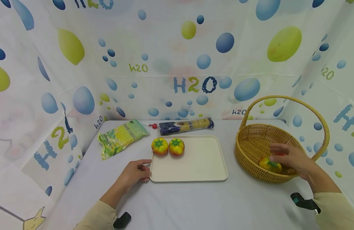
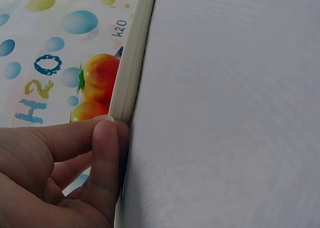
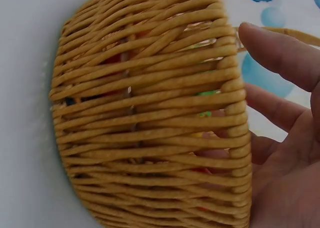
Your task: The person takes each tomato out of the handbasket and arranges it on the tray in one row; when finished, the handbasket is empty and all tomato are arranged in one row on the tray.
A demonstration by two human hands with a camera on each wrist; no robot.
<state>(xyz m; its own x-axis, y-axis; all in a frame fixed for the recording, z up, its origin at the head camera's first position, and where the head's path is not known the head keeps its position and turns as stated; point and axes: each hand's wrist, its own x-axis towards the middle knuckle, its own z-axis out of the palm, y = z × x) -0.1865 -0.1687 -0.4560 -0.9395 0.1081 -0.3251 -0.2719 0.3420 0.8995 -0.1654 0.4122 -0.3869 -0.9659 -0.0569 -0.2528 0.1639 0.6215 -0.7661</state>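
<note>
My left hand [image 1: 136, 172] pinches the left rim of a cream rectangular tray [image 1: 194, 166]; thumb and fingers meet at its edge [image 2: 131, 78] in the left wrist view. On the tray's far left corner sit two red-and-yellow persimmons [image 1: 159, 146] with green leafy tops. To the right stands a wicker basket [image 1: 249, 163]. My right hand [image 1: 290, 158] reaches over its near right rim, fingers extended above a yellow persimmon [image 1: 270, 165] inside. A bit of red shows beneath those fingers. In the right wrist view, the woven wall [image 3: 150, 108] hides most of the basket's contents.
Behind the tray lies a blue-and-yellow pasta packet [image 1: 185, 126], with a small red item [image 1: 154, 126] beside it. A green-and-yellow bag [image 1: 123, 137] lies at the back left. The basket's tall handle [image 1: 286, 96] arches over it. Patterned cloth walls enclose the table.
</note>
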